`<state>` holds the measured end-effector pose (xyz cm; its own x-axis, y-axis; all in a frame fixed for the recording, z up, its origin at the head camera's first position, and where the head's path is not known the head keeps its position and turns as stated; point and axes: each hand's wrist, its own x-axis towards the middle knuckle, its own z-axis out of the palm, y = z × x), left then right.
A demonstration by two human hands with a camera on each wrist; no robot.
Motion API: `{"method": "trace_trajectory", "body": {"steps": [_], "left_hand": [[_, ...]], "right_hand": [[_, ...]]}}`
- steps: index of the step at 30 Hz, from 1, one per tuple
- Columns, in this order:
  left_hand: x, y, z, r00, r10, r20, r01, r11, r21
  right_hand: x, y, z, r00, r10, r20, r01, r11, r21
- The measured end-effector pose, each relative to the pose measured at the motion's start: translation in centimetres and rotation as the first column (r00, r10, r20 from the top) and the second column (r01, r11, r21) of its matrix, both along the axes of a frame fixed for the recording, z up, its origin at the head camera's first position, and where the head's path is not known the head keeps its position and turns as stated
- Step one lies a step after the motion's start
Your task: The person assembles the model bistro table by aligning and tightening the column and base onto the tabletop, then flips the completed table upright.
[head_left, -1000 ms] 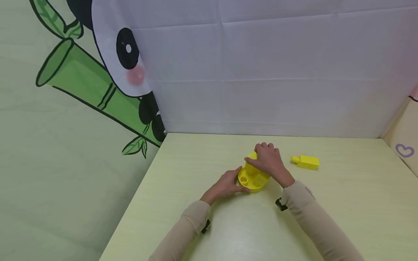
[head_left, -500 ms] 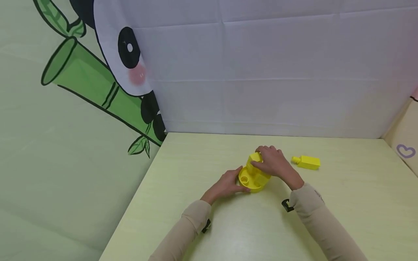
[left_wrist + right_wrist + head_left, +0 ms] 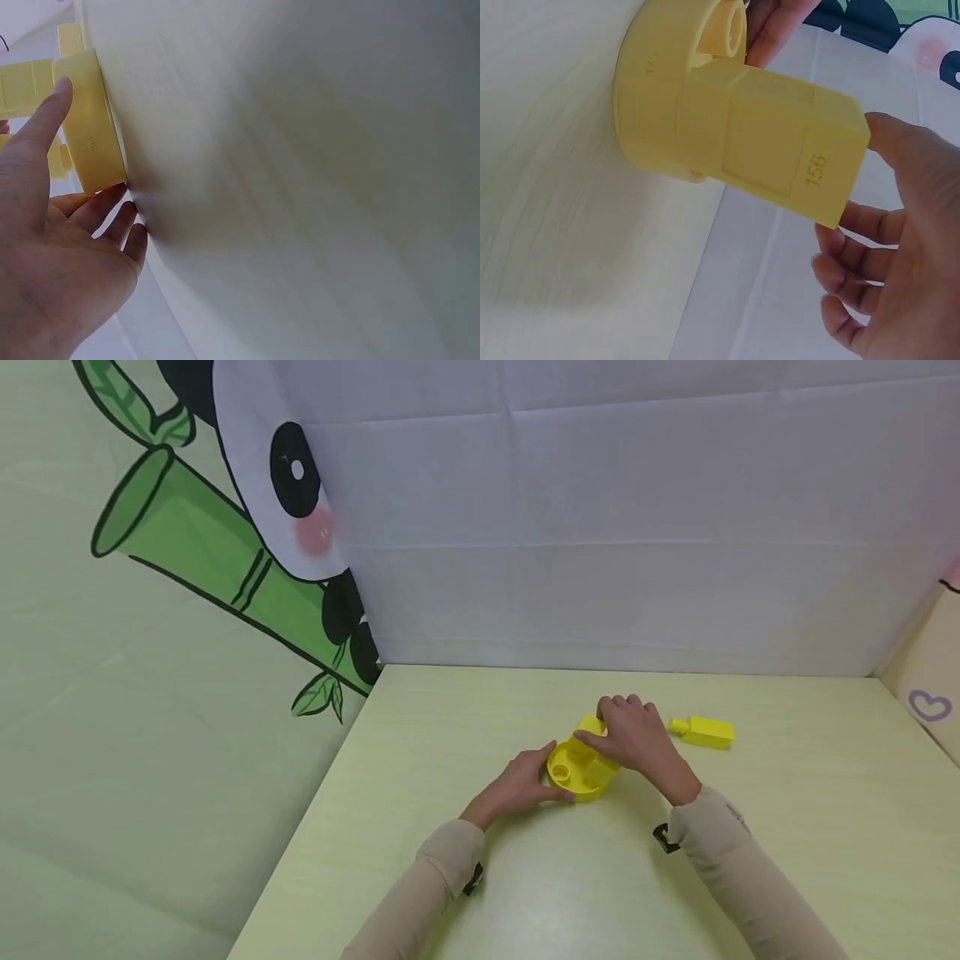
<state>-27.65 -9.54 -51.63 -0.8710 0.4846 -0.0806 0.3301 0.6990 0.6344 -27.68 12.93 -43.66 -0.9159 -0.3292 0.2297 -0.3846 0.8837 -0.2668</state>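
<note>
My left hand (image 3: 517, 781) grips the rim of a round yellow toy base (image 3: 577, 793) on the table, thumb on the near side and fingers on the far side. One yellow block marked 156 (image 3: 769, 142) stands plugged into the base, and an open round socket (image 3: 560, 772) shows at its left. At the far side my right hand (image 3: 637, 735) holds a second yellow block (image 3: 591, 725) over the base. In the left wrist view that block's peg (image 3: 65, 157) points at the base; whether it is seated I cannot tell. The right wrist view hides it behind the marked block.
A loose yellow block with a peg (image 3: 705, 732) lies on the pale table (image 3: 787, 827), right of my right hand. A white cloth wall (image 3: 637, 527) rises at the table's back edge. Green cloth with a panda and bamboo print (image 3: 187, 527) hangs at the left.
My right hand has shifted a little to the right, and the block in it has moved the same way over the base. The left hand and the base stay in place.
</note>
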Motion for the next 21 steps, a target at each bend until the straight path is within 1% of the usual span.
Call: {"method": "trace_trajectory", "body": {"steps": [4,7,13,15,17,19,21], "left_hand": [[0.02,0.10,0.01,1.000,-0.010,-0.012,0.010,1.000,-0.008],[0.06,0.20,0.06,1.000,-0.006,-0.010,0.006,1.000,-0.007],[0.13,0.26,0.27,1.000,0.000,-0.010,0.000,1.000,0.007],[0.09,0.30,0.23,1.000,-0.010,-0.015,0.010,1.000,0.014],[0.04,0.36,0.18,1.000,-0.014,-0.017,0.015,1.000,0.018],[0.00,0.41,0.20,1.000,-0.015,-0.018,0.016,1.000,0.022],[-0.04,0.47,0.26,1.000,-0.012,-0.011,0.012,1.000,0.024]], "right_hand": [[0.23,-0.09,-0.11,1.000,-0.029,-0.005,0.029,1.000,0.008],[0.29,-0.16,-0.15,0.999,-0.043,-0.016,0.043,0.999,0.017],[0.34,-0.46,-0.08,0.999,-0.033,-0.025,0.034,0.999,0.025],[0.43,-0.33,0.02,1.000,-0.002,-0.012,0.003,1.000,0.015],[0.49,-0.12,0.23,0.999,0.050,0.016,-0.050,0.999,-0.007],[0.49,0.09,0.51,0.993,0.106,0.041,-0.106,0.994,-0.012],[0.43,0.14,0.74,0.989,0.137,0.059,-0.136,0.991,-0.010]]}}
